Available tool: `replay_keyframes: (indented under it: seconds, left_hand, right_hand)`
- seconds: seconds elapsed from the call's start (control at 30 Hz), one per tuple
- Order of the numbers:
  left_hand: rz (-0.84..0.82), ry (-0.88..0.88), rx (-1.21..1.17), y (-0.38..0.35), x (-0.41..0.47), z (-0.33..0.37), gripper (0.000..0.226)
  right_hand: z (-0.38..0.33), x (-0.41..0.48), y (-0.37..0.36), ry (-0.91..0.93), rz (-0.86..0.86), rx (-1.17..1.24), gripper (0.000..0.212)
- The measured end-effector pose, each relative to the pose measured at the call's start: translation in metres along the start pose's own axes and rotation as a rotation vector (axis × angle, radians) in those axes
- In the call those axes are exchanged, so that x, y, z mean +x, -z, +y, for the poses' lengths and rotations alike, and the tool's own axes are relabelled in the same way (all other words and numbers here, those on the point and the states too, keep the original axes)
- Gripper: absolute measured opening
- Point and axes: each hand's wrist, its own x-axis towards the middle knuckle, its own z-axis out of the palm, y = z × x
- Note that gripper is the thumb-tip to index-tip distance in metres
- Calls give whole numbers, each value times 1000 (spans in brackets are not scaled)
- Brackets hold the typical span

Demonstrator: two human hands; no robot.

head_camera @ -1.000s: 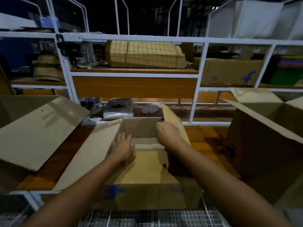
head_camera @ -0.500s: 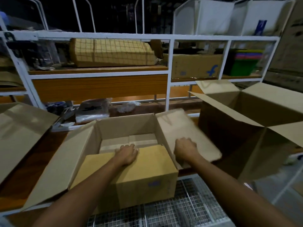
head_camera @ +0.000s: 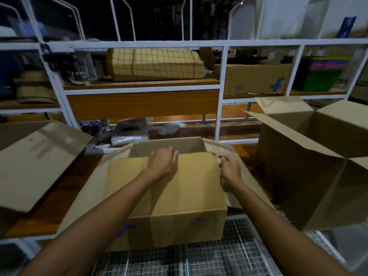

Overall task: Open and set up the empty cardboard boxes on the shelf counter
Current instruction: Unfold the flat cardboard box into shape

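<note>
My left hand [head_camera: 163, 165] grips the far edge of the near flap [head_camera: 185, 188] of the middle cardboard box [head_camera: 179, 228] on the table [head_camera: 63, 190]. My right hand [head_camera: 230, 173] holds the flap's right corner. I see another open box [head_camera: 298, 166] at the right.

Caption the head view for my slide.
Left hand holds the near flap of the middle box; right hand grips its side flap.

The cardboard box [head_camera: 179, 196] is matt brown corrugated paperboard, the tabletop [head_camera: 59, 196] orange wood-grain with a faint sheen, the shelf frame [head_camera: 221, 92] smooth white-painted metal, the wire mesh [head_camera: 199, 261] bare grey metal, and the plastic bag [head_camera: 130, 131] crinkled and glossy.
</note>
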Motion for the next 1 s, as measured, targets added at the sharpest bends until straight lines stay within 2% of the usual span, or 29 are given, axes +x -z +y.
replay_keyframes:
  seconds: [0.03, 0.1, 0.23, 0.3, 0.37, 0.43, 0.47, 0.53, 0.6, 0.7, 0.77, 0.83, 0.93, 1.0]
  left_hand:
    - [3, -8, -41, 16, 1, 2, 34]
    - [-99, -25, -75, 54, -1, 10, 37]
    - [-391, -144, -50, 125, -14, 23, 36]
    - [-521, -138, -137, 143, -24, 26, 34]
    - [-671, -105, -212, 151, -35, 28, 28]
    - [-832, -93, -209, 154, -47, 34, 17]
    - [-906, -84, -182, 153, -53, 37, 15]
    - [-1030, -54, -86, 138, -66, 42, 29]
    - [-1108, -28, 41, 112, -80, 40, 51]
    - [-1065, -76, 263, 67, -97, 21, 72]
    - [-1013, -85, 359, 43, -107, 4, 74]
    - [-947, -79, 392, 19, -117, -16, 65]
    - [-795, -14, 274, -5, -132, -47, 43]
    - [-728, 4, 173, -10, -136, -62, 39]
  right_hand:
    - [-7, -1, 2, -106, -46, 139, 26]
    - [-22, -6, 10, -213, -228, 310, 28]
    - [-27, -17, 24, -192, -540, 537, 26]
    - [-26, -26, 30, -197, -633, 640, 26]
    - [-24, -37, 38, -198, -723, 619, 17]
    - [-23, -48, 41, -191, -697, 373, 11]
    - [-21, -48, 39, -150, -716, 137, 11]
    - [-16, -49, 31, 41, -886, -423, 22]
    - [-2, -57, 21, 188, -1008, -705, 43]
    - [20, -74, 10, 265, -988, -792, 58]
    - [32, -81, 2, 333, -922, -909, 49]
    - [40, -86, -4, 423, -806, -990, 35]
    - [48, -89, -10, 584, -644, -1059, 32]
    - [52, -89, -11, 628, -594, -1057, 32]
